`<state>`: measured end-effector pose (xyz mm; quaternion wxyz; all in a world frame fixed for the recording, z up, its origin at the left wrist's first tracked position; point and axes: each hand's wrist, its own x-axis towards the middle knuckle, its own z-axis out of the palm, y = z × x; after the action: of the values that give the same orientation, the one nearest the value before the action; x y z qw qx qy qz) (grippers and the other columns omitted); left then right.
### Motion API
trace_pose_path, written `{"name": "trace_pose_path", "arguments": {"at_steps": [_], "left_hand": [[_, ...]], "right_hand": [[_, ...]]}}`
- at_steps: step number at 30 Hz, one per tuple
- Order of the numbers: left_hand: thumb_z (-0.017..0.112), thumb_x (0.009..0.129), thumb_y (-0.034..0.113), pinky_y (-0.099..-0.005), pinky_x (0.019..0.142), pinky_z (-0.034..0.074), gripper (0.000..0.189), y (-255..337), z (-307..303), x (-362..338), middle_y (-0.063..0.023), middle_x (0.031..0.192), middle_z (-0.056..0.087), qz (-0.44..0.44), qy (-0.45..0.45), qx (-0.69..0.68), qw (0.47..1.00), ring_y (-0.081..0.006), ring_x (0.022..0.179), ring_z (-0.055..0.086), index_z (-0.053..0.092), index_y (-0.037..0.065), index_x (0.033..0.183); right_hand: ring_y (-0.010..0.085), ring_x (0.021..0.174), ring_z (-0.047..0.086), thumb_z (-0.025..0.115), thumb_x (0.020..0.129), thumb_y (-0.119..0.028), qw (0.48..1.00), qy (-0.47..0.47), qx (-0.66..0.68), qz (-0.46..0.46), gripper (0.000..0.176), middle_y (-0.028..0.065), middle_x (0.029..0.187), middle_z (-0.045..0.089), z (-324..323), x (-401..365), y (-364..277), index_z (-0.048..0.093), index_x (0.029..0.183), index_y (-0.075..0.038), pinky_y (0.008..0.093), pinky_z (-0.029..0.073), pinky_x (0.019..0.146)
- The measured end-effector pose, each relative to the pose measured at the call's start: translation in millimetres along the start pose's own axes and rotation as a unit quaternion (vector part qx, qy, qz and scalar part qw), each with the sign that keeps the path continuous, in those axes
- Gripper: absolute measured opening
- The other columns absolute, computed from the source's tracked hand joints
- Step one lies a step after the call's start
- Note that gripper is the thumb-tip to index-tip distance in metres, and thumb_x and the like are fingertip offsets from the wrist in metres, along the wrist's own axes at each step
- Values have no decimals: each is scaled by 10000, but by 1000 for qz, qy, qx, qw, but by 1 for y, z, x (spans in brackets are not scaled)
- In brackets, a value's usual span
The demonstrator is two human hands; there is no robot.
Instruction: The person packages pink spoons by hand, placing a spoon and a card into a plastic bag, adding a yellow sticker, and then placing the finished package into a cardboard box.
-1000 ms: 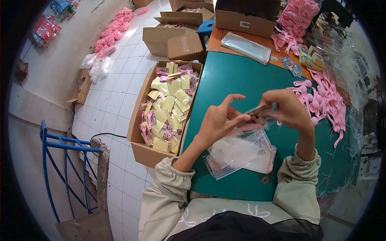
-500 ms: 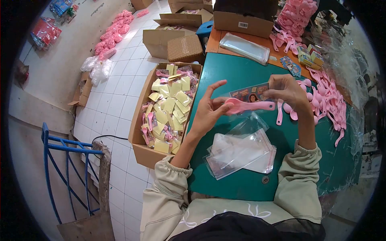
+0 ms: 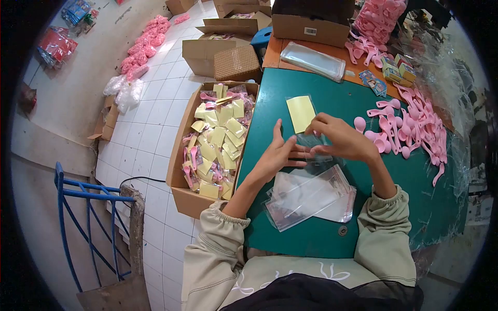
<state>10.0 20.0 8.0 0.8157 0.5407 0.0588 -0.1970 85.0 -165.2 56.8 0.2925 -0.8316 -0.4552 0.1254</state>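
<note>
A clear plastic bag with a pale yellow card point(image 3: 301, 114) in it lies on the green table, yellow side up. Any spoon under the card is hidden. My right hand point(image 3: 342, 139) is at the bag's near end, fingers curled and closed on the clear film. Beside it, my left hand point(image 3: 280, 154) is open with fingers stretched out, their tips at the film's edge. Closer to my body rests a pile of clear plastic bags point(image 3: 314, 197). Loose pink spoons point(image 3: 410, 124) are heaped to the right.
Left of the table stands a carton point(image 3: 194, 205) full of packed spoons with yellow cards. At the back are a stack of clear bags point(image 3: 314, 61), printed cards point(image 3: 372, 83), a cardboard box point(image 3: 311, 32) and a bag of spoons point(image 3: 379, 20). A blue metal rail point(image 3: 93, 189) is at left.
The pink spoon and printed card, earlier held up between both hands, are out of sight. A bagged yellow card now lies on the table, and both hands have come lower and closer together.
</note>
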Motion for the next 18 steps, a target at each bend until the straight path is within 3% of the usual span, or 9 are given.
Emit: {"name": "trace_pose_path", "arguments": {"at_steps": [5,9,18], "left_hand": [[319,970,108,-360,751,548,666,-2,-5,-4,-249,1061,585,-26,-46,61,997,-290,926,637,-197,118,1390],[332,966,104,-354,742,549,644,-4,-6,-3,-239,1023,602,-28,-39,54,997,-288,897,645,-135,120,1410],[382,960,128,-333,696,557,630,-5,-7,-3,-208,939,630,-17,2,52,999,-267,808,663,-39,95,1428]], "right_hand": [[277,864,555,688,710,-72,998,-52,-31,8,210,119,923,534,9,1,3,576,883,-30,357,451,740],[316,896,548,670,692,-107,994,-108,-15,20,170,130,913,554,11,4,1,586,821,-34,388,446,753],[295,836,567,647,692,-105,994,-105,1,29,109,121,881,559,20,7,2,590,758,-39,380,453,711]]}}
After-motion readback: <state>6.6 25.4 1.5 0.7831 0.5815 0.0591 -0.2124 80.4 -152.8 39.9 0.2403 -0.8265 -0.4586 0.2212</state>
